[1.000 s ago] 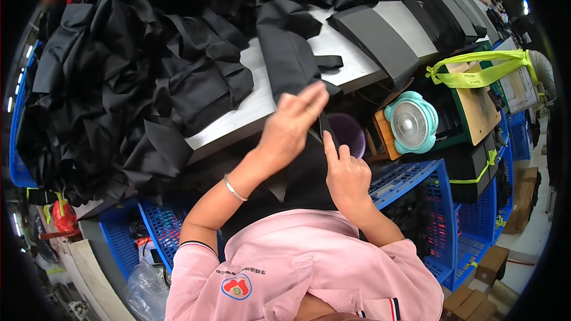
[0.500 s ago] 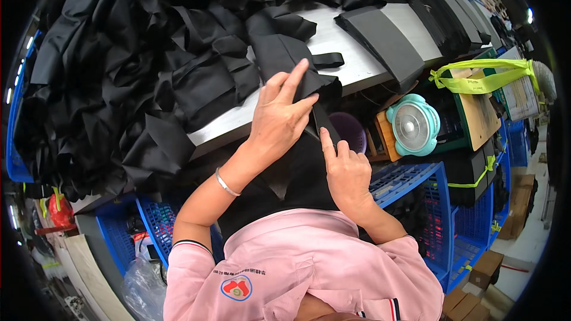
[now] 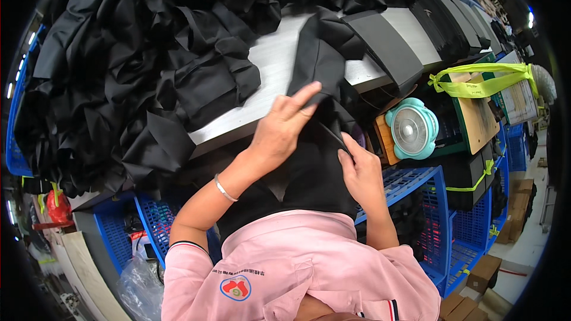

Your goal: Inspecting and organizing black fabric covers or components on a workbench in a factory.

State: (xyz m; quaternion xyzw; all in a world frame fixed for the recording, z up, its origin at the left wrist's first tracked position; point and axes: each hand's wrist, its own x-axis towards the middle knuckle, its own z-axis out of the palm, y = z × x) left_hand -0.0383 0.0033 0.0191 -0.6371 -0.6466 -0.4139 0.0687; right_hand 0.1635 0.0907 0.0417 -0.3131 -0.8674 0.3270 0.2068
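A sewn-looking black fabric piece [image 3: 319, 59] stretches from the table's front edge toward my lap, its upper part slightly blurred. My left hand [image 3: 279, 128], with a silver bangle on the wrist, grips it near the middle; the fingertips press on its folded edge. Lower down, my right hand [image 3: 361, 169] pinches a hanging edge of the same piece between thumb and forefinger. The fabric's underside and the left thumb are hidden. A big heap of crumpled black fabric pieces [image 3: 119, 77] lies to the left of it.
Flat dark grey panels [image 3: 386, 44] are stacked on the white table [image 3: 270, 62] at right. Beside them are a turquoise fan [image 3: 412, 129] and a neon yellow strap [image 3: 476, 87]. Blue plastic baskets [image 3: 437, 220] stand at my right, another blue basket [image 3: 113, 232] at my left.
The black piece has swung right and been turned, exposing more white table. My right hand has gone from a pointing finger to a pinch on its edge, shifting slightly right.
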